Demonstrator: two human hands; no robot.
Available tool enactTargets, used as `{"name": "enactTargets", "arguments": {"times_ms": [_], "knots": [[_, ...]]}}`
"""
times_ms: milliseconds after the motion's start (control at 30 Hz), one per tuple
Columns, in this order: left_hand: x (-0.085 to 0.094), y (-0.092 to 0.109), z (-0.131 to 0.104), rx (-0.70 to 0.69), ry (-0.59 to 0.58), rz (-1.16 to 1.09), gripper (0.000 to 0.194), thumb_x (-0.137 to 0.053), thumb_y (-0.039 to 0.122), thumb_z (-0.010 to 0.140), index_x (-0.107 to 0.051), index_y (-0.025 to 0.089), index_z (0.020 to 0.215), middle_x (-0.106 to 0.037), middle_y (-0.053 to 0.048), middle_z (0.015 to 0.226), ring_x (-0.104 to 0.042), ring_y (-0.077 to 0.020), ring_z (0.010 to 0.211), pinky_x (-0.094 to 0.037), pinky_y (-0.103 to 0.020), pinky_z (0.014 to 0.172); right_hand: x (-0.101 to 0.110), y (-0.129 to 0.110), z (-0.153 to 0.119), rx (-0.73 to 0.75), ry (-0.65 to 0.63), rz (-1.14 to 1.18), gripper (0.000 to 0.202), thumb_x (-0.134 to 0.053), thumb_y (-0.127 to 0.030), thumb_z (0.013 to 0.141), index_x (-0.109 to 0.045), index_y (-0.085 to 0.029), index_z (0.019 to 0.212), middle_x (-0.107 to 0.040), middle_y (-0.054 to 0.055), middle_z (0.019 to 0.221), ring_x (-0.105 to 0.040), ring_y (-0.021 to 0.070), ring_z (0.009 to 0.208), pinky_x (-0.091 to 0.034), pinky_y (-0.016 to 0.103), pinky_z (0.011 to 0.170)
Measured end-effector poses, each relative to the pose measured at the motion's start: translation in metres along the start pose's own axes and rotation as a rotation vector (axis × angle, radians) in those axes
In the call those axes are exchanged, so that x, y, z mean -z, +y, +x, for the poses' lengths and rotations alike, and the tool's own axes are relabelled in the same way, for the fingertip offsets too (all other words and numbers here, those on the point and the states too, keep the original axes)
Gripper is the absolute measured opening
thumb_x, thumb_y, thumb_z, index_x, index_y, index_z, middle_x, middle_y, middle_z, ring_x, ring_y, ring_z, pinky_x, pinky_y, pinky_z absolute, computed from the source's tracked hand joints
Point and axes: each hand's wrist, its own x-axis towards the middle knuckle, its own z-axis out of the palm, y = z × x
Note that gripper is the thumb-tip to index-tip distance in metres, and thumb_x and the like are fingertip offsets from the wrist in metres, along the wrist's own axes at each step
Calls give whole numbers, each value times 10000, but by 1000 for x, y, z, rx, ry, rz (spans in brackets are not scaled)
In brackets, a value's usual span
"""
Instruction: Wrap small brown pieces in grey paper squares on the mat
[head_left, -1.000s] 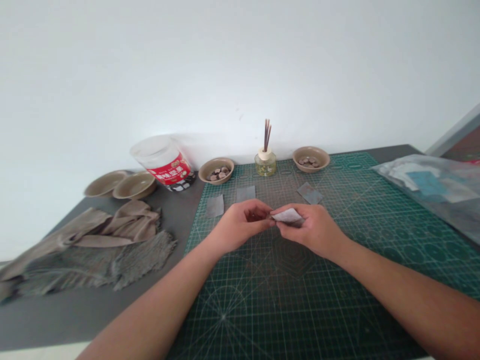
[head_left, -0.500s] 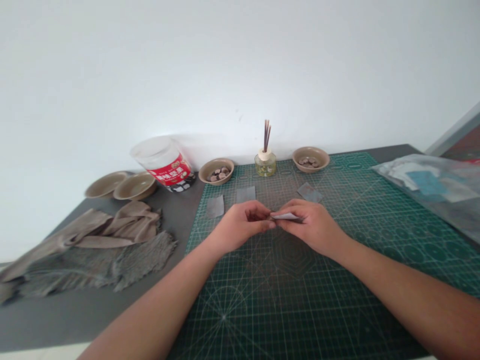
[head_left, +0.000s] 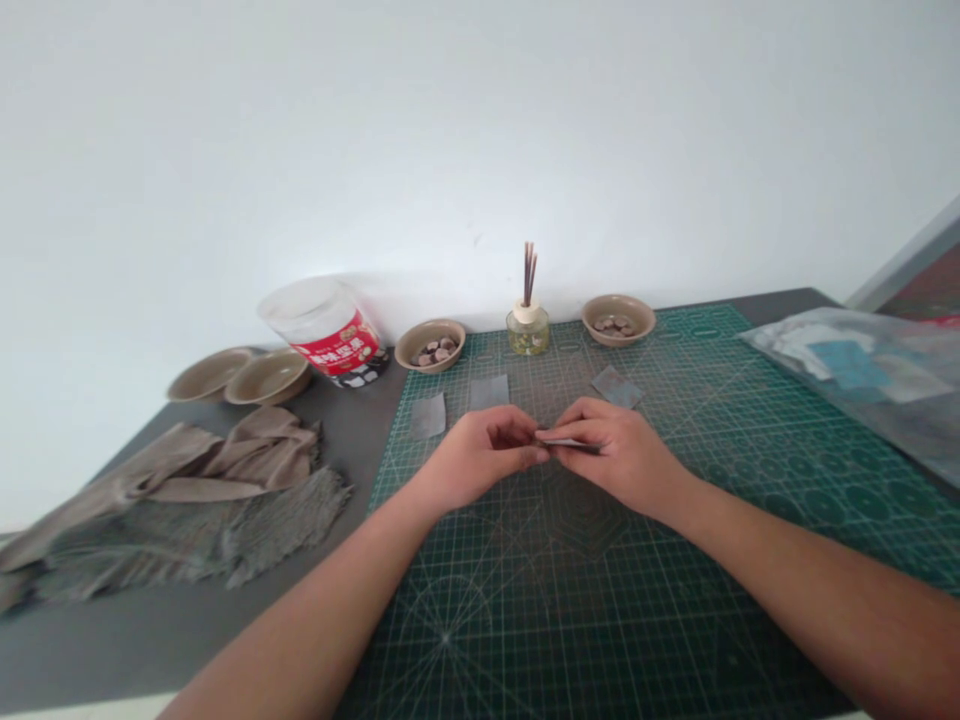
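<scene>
White wall (head_left: 480,120) behind; green gridded cutting mat (head_left: 487,620) over a dark table (head_left: 112,650). Compared with 1 second ago, the thin grey piece (head_left: 571,442) has tipped: then its pale face showed, now only a narrow, near edge-on strip. Both hands hold about the same place.

Left hand (head_left: 484,455): thumb and index nearly closed, pinching at the piece's left end. Right hand (head_left: 626,450): fingers above, thumb below, narrow grip on the same piece. Fingertips meet or nearly so; exact contact hidden. Piece sits between the 2 hands, over the mat; long axis left to right, right end slightly lower in view.

Outward: 2 grey squares (head_left: 429,416) on the mat beyond the left hand, 1 grey patch (head_left: 617,387) beyond the right. Further back, left bowl (head_left: 407,345) and right bowl (head_left: 639,318), both with small brownish discs, reed diffuser (head_left: 528,333) between. Far left, crumpled cloth (head_left: 247,460); far right, clear bag (head_left: 862,365).
</scene>
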Motion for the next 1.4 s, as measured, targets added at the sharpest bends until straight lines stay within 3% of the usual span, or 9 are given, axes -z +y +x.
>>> {"name": "enactTargets", "arguments": {"times_ms": [100, 500, 1000, 1200, 1400], "knots": [[0, 0, 0, -5, -10, -25, 239, -787, 259, 775, -699, 146, 967, -748, -53, 899, -688, -165, 828, -528, -289, 777, -1, 1, 0, 19, -25, -2, 285, -689, -187, 891, -758, -313, 1137, -692, 18, 957, -663, 150, 857, -532, 288, 792], [0, 0, 0, -19, 10, 24, 243, -781, 296, 780, -703, 152, 961, -751, -55, 874, -700, -179, 808, -549, -299, 748, -1, 0, -2, 72, 14, -101, 277, -655, -197, 917, -755, -311, 1149, -665, 33, 922, -649, 157, 826, -533, 308, 764], [2, 1, 0, -31, -17, -2, 234, -773, 258, 774, -723, 158, 980, -763, -72, 963, -711, -207, 899, -555, -341, 840, -1, 2, -1, 74, -56, -21, 360, -671, -144, 865, -740, -309, 1178, -678, 29, 976, -659, 158, 836, -542, 289, 758], [3, -2, 1, 24, 7, 13, 240, -785, 312, 767, -708, 150, 926, -715, -30, 765, -644, -137, 663, -499, -255, 618, -3, 6, -1, 90, -17, -118, 349, -637, -154, 898, -730, -296, 1202, -670, 44, 981, -655, 173, 873, -533, 327, 807], [1, -3, 0, 6, 5, -16, 229, -794, 283, 753, -705, 149, 916, -710, -25, 779, -633, -127, 691, -484, -245, 638, -3, 3, -1, 95, -25, -124, 349, -640, -151, 893, -735, -312, 1187, -672, 32, 955, -651, 171, 851, -532, 318, 762]]}}
